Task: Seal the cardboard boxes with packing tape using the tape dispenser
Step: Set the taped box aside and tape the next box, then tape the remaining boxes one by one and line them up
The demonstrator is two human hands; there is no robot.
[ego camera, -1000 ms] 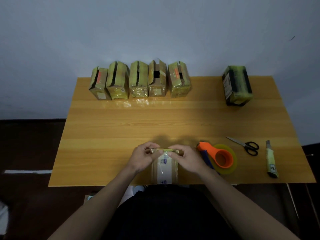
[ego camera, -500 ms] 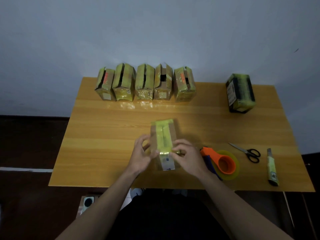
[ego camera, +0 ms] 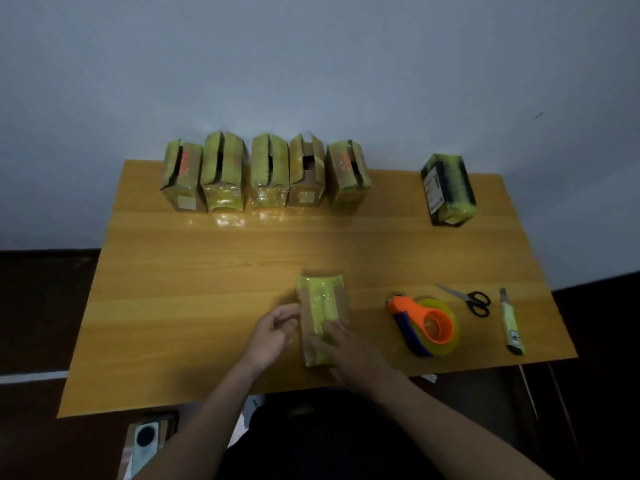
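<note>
While the small brown cardboard box with a yellow-green tape strip (ego camera: 322, 317) lies flat near the wooden tabletop's (ego camera: 194, 306) front edge, right hand (ego camera: 349, 355) presses straight fingers on its tape; left hand (ego camera: 273, 336), fingers loosely curled, touches its left side. Orange-and-blue tape dispenser (ego camera: 424, 325) sits right of it, apart.

Counter (ego camera: 207, 289): wood-grain laminate, smooth, semi-gloss; I see glare patch near far row. Box under my hands (ego camera: 323, 306): matt brown cardboard, glossy yellow-green tape strip along top, slightly wrinkled. Row of five boxes (ego camera: 266, 174): same cardboard, shiny tape, crinkled at ends. Lone box (ego camera: 448, 188): dark print, glossy wrap. Tape dispenser (ego camera: 424, 325): smooth orange and blue plastic, translucent yellowish roll. Scissors (ego camera: 465, 297): bright metal blades, black plastic handles. Knife (ego camera: 512, 323): pale plastic body.
</note>
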